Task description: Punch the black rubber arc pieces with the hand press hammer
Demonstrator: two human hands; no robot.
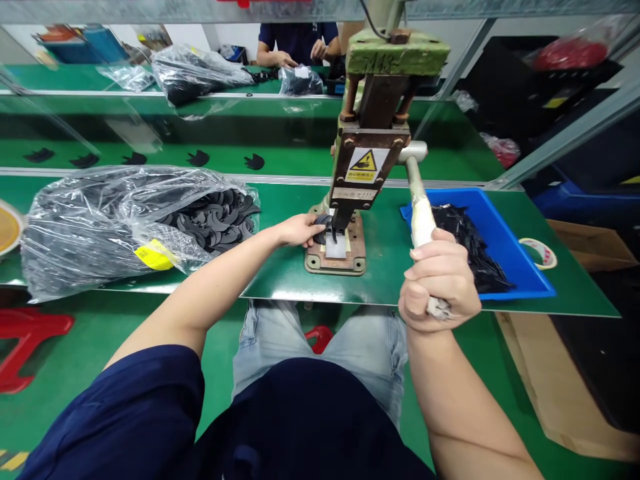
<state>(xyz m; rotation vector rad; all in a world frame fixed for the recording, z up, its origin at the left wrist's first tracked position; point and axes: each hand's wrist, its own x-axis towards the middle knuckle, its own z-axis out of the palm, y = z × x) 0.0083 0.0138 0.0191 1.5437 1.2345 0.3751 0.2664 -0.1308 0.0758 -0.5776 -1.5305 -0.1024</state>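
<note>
My left hand (301, 231) pinches a curved black plastic piece (321, 229) on the base plate (335, 265) of a green hand press (367, 160), beside the foot of its ram. Fingers of my right hand (440, 283) wrap around the press lever (421, 207), whose grip is bound in whitish tape. To the left of the press, similar black pieces (215, 220) spill toward the mouth of a clear plastic bag (95, 220). Right of the lever, a blue tray (520, 273) holds a heap of thin black parts (470, 247).
A tape roll (540, 253) lies right of the tray. Several black pieces (199, 158) sit spaced in a row on the green strip behind. Across the bench, a person's hands (287, 59) are by a small bag (301, 80). A red stool (30, 333) stands at lower left.
</note>
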